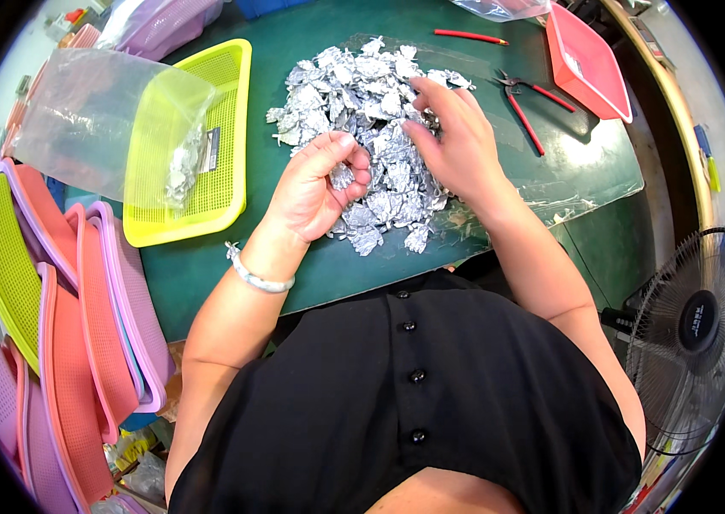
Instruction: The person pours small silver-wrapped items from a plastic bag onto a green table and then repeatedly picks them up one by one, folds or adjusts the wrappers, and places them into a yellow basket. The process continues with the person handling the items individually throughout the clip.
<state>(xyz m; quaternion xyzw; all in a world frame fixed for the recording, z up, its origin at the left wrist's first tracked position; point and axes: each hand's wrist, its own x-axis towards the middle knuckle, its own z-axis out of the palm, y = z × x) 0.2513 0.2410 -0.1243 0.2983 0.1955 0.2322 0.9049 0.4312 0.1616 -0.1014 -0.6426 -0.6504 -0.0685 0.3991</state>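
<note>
A heap of small crinkled silver-grey pieces (337,90), metallic and leaf-like in look, is spread on the green table. My left hand (318,184) is curled at the heap's near left side, thumb and fingers closed around one silver piece (342,176). Over the right part of the heap hovers my right hand (461,141), its thumb and fingers apart and nothing visible between them. Whether its fingertips touch the pieces I cannot tell.
Left of the heap stands a yellow-green basket (238,128) with a clear bag (88,120) holding some silver pieces. Red-handled pliers (512,90), a red pen-like tool (470,37) and a pink tray (585,73) lie right. Stacked baskets (62,343) flank me left, a fan (688,343) right.
</note>
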